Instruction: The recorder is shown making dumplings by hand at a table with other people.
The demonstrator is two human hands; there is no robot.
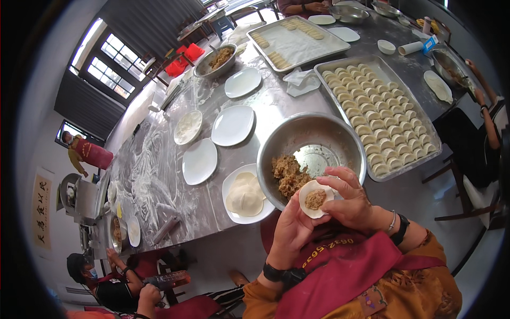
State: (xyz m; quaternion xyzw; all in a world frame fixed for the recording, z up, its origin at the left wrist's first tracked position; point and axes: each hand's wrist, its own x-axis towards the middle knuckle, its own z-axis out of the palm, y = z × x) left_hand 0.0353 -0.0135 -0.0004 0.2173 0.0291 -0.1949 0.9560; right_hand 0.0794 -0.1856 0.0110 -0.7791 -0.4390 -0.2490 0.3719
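Observation:
My left hand (291,229) cups a round dumpling wrapper (315,199) with a lump of brown minced filling in its middle. My right hand (348,198) rests its fingers on the wrapper's right edge, holding it too. Both hands hover at the near rim of a steel bowl (312,139) with brown filling in its near-left part. A white plate (231,192) stacked with raw wrappers lies left of the bowl.
A metal tray (383,116) packed with several rows of folded dumplings lies right of the bowl. Empty white plates (234,125) sit on the floured steel table (154,175). A second tray (297,43) and another filling bowl (215,61) stand farther back. Other people sit at the left and right edges.

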